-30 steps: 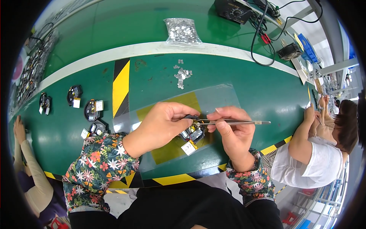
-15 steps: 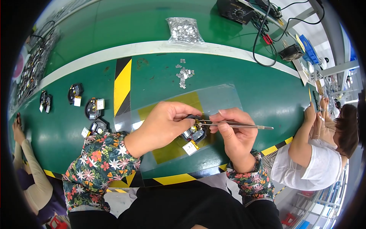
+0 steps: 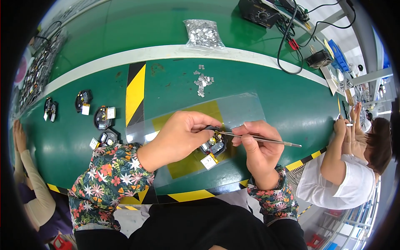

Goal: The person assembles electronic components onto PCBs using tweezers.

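Round black device (image 3: 217,146) sits over the amber square (image 3: 179,168), its upper-left edge pinched between the left hand's (image 3: 179,135) thumb and fingers. Right hand's (image 3: 261,155) fingers are clamped on metal tweezers (image 3: 287,143), tips right at the device's upper part. Well beyond the square: clear bag (image 3: 206,47) stuffed with silvery bits (image 3: 203,33). Blue bin (image 3: 338,56) is way off to its right, can't tell what's inside.

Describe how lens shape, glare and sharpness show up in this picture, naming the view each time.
Head view: the white rail bows into an arc, and the corners fall black; head view: whitish sheen at the left end of the clear plastic sheet; head view: the tips of the tweezers are too fine to make out against the circuit assembly.
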The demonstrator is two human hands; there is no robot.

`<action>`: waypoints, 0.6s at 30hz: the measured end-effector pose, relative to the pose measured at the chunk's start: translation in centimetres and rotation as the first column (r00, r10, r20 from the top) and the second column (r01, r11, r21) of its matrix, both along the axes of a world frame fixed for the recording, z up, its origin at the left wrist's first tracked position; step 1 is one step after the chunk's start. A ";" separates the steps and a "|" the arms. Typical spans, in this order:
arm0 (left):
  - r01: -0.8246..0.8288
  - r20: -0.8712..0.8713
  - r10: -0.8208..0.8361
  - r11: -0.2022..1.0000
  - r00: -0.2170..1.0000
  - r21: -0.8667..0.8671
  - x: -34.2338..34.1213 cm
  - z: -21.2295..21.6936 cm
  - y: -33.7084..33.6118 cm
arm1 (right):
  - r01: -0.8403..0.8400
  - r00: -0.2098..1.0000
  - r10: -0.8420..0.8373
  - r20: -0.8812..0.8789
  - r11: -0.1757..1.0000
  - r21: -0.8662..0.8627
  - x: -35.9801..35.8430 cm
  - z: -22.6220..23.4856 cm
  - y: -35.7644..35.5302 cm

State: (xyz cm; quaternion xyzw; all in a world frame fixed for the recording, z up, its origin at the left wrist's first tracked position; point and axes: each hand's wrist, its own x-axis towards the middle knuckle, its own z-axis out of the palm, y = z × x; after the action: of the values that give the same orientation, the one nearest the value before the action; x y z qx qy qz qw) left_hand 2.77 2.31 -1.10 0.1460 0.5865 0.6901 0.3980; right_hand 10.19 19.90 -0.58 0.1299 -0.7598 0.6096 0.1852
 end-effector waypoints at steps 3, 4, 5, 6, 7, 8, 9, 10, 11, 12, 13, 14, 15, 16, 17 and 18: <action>-0.002 0.000 0.002 1.000 1.000 0.001 0.0 -0.1 0.0 | 0.015 0.999 -0.011 0.047 0.996 -0.094 0.1 -0.1 -0.2; -0.003 -0.004 0.003 1.000 1.000 -0.001 0.0 -0.2 0.0 | 0.040 0.996 -0.024 0.089 0.982 -0.183 0.1 -0.1 -0.3; -0.003 -0.004 0.003 1.000 1.000 -0.001 0.0 -0.1 0.0 | 0.039 0.996 -0.023 0.089 0.982 -0.183 0.0 -0.1 -0.2; 0.002 0.001 -0.002 1.000 1.000 -0.008 0.0 0.0 -0.1 | 0.050 0.992 -0.017 0.128 0.965 -0.259 -0.2 -0.2 -0.1; 0.007 0.006 -0.007 1.000 1.000 -0.016 -0.1 0.1 -0.1 | 0.063 0.986 -0.007 0.166 0.941 -0.333 -0.4 -0.2 0.0; 0.007 0.006 -0.007 1.000 1.000 -0.016 0.0 0.1 -0.1 | 0.063 0.986 -0.007 0.166 0.941 -0.333 -0.5 -0.1 0.0; 0.007 0.011 -0.007 1.000 1.000 -0.004 0.0 0.0 -0.1 | 0.083 0.979 -0.007 0.202 0.925 -0.370 -0.6 0.0 -0.1; 0.007 0.016 -0.007 1.000 1.000 0.009 0.0 0.0 -0.1 | 0.104 0.971 -0.005 0.239 0.908 -0.406 -0.6 0.0 -0.2; 0.007 0.017 -0.007 1.000 1.000 0.009 -0.1 0.0 -0.2 | 0.094 0.971 0.012 0.238 0.899 -0.428 -0.7 -0.1 -0.2; 0.011 0.017 -0.011 1.000 1.000 0.019 -0.1 0.0 -0.2 | 0.095 0.971 0.011 0.239 0.899 -0.428 -0.8 -0.1 -0.2; 0.014 0.017 -0.014 0.999 1.000 0.029 -0.1 0.0 -0.2 | 0.093 0.969 0.015 0.246 0.903 -0.420 -0.8 -0.2 -0.2; 0.015 0.018 -0.015 0.999 1.000 0.029 -0.1 0.0 -0.2 | 0.090 0.967 0.019 0.253 0.906 -0.413 -0.8 -0.2 -0.2; 0.015 0.021 -0.016 0.999 1.000 0.035 -0.1 0.0 -0.2 | 0.091 0.967 0.018 0.253 0.906 -0.413 -0.8 -0.2 -0.2; 0.015 0.025 -0.016 0.999 1.000 0.040 -0.1 -0.1 -0.2 | 0.084 0.969 0.020 0.247 0.911 -0.404 -0.8 -0.3 -0.2; 0.015 0.025 -0.016 0.999 1.000 0.040 -0.1 -0.1 -0.1 | 0.076 0.970 0.023 0.241 0.915 -0.395 -0.8 -0.4 -0.2; 0.009 0.030 -0.011 0.999 0.999 0.048 -0.1 -0.2 -0.1 | 0.077 0.970 0.023 0.242 0.915 -0.396 -0.8 -0.4 -0.2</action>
State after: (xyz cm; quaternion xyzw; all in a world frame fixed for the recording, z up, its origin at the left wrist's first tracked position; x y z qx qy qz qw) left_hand 2.65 2.18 -1.29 0.1478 0.5629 0.7041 0.4069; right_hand 9.36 19.69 -0.98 0.0035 -0.6367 0.7613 0.1227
